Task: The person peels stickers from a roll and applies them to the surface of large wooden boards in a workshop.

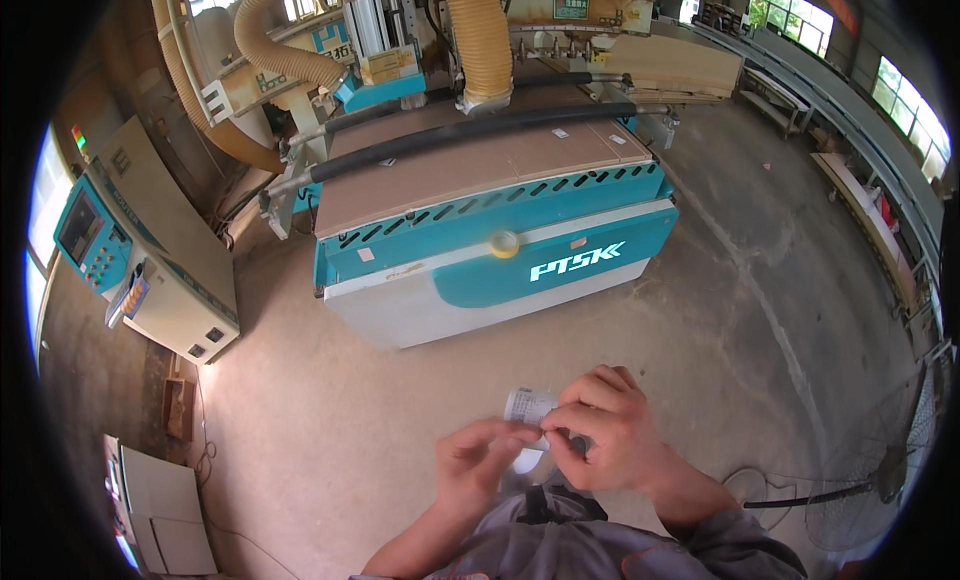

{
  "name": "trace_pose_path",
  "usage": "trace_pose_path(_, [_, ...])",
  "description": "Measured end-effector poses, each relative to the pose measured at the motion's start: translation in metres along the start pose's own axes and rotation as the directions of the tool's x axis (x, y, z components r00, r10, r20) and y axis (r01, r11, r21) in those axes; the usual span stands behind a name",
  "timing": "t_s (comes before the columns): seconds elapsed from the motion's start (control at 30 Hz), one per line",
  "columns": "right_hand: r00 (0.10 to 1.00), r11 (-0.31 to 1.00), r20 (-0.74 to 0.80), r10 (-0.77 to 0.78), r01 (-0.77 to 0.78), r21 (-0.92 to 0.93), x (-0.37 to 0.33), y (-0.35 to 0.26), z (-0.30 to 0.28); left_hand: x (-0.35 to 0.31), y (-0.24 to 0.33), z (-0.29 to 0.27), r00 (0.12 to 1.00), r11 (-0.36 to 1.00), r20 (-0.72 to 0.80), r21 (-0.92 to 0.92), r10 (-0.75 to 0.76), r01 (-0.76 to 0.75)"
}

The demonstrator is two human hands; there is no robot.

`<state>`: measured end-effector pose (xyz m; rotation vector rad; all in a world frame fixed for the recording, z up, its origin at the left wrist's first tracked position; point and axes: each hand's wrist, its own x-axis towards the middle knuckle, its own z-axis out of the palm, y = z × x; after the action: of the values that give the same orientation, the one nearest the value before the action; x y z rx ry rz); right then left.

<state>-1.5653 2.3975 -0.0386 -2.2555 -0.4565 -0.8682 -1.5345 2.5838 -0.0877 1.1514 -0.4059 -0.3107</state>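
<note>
Close in front of my body, both hands meet at a curled white paper label strip (530,406) with small dark print. My right hand (607,430) pinches the strip's edge between thumb and fingers. The fingertips of my left hand (478,458) are closed on the strip just beside the right thumb. Below the fingers hangs another white part of the strip (528,462). What lies under the right palm is partly hidden; a small dark round shape shows there.
A teal and white CNC router (500,290) stands ahead, with a brown board (450,170) on its bed. A yellow tape roll (504,244) sits at its front edge. A control cabinet (160,240) is at left, a fan (870,480) at lower right, and a cable (250,540) crosses the floor.
</note>
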Motion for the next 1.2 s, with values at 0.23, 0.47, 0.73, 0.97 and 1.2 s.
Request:
trace_pose_path(0.23, [0.997, 0.997, 0.031, -0.073, 0.072, 0.026, 0.005, 0.016, 0.011, 0.017, -0.001, -0.018, 0.982, 0.984, 0.163, 0.130, 0.097, -0.119])
trace_pose_path(0.47, [0.987, 0.985, -0.093, -0.130, 0.140, 0.101, 0.010, 0.035, 0.023, 0.030, -0.006, -0.023, 0.965, 0.976, 0.218, 0.127, 0.147, -0.177])
trace_pose_path(0.73, [0.979, 0.973, -0.199, -0.035, 0.079, 0.215, 0.010, 0.052, 0.038, 0.042, -0.018, -0.023, 0.938, 0.920, 0.225, 0.233, 0.263, -0.314])
trace_pose_path(0.97, [0.979, 0.828, -0.084, 0.184, -0.109, 0.551, 0.008, 0.072, 0.043, 0.051, -0.019, -0.026, 0.983, 0.981, 0.079, 0.092, 0.163, -0.170])
trace_pose_path(1.2, [0.972, 0.814, -0.042, 0.229, -0.168, 0.555, 0.017, 0.077, 0.043, 0.067, -0.015, -0.025, 0.994, 0.993, 0.008, 0.021, 0.113, -0.113])
